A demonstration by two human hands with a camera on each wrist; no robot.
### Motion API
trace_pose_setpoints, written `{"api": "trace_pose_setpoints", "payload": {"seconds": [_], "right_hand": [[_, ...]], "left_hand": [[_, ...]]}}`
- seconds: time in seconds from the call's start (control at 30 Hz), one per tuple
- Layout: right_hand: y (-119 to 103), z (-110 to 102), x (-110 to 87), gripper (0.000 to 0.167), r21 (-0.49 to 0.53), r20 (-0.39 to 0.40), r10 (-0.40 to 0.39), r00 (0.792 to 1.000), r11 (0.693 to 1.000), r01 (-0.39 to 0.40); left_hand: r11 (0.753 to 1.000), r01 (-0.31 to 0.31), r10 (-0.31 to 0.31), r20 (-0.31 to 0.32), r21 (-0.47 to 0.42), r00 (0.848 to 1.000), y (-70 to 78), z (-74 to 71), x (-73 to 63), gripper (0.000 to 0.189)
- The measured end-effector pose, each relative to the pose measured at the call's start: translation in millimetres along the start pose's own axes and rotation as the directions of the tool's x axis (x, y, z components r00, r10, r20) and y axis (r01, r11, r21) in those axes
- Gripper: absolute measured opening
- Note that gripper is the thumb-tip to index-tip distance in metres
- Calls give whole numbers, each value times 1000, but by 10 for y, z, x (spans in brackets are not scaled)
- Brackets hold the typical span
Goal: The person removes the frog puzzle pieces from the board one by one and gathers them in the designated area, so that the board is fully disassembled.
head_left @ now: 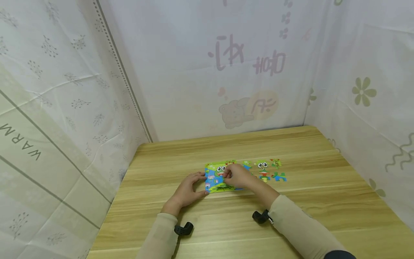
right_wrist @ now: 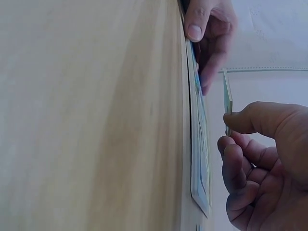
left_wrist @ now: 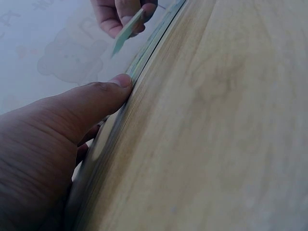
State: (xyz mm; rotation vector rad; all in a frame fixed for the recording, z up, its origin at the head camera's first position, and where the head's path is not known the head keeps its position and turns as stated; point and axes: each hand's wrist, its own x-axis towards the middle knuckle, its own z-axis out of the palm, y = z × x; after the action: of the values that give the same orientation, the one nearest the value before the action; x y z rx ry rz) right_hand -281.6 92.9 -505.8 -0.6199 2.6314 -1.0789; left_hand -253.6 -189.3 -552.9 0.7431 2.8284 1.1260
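Note:
A frog-picture jigsaw puzzle board (head_left: 212, 183) lies flat on the table. My left hand (head_left: 188, 189) rests at its left side, fingers spread, thumb (left_wrist: 108, 94) touching the near corner and fingertips by the edge farther up. My right hand (head_left: 238, 175) is over the board's right half. Between its thumb and fingers it pinches a thin puzzle piece (right_wrist: 227, 96), raised above the board and seen nearly edge-on in the right wrist view. The left wrist view shows the same piece (left_wrist: 126, 34) tilted, with a pale green face. The right hand hides part of the frog picture.
Several loose puzzle pieces lie right of the board, among them one with frog eyes (head_left: 262, 165), a blue and green one (head_left: 279, 177) and a leafy one (head_left: 276, 163). The wooden table (head_left: 223, 226) meets patterned cloth walls (head_left: 181, 90) at its back and sides.

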Motion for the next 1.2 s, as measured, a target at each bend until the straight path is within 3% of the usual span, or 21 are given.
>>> {"api": "trace_pose_setpoints", "payload": {"seconds": [0.3,0.57,0.83,1.2], "right_hand": [[76,-148,-108,7,8,-9,-27,1000,1000,28],[218,-225,-190,8,-11,-32,26,999,1000,-26],[366,-321,-293,8,0,-49,-13,999,1000,13],[512,-439,-445,10,13,-61,9,998,1000,-8]], "left_hand": [[1000,2,-2,4,11,1000,-13,4,-2,60],[1000,23,-23,7,18,1000,-25,15,4,60],[1000,12,-12,-1,14,1000,-19,8,10,61],[999,29,-30,3,15,1000,-24,15,17,61]]}}
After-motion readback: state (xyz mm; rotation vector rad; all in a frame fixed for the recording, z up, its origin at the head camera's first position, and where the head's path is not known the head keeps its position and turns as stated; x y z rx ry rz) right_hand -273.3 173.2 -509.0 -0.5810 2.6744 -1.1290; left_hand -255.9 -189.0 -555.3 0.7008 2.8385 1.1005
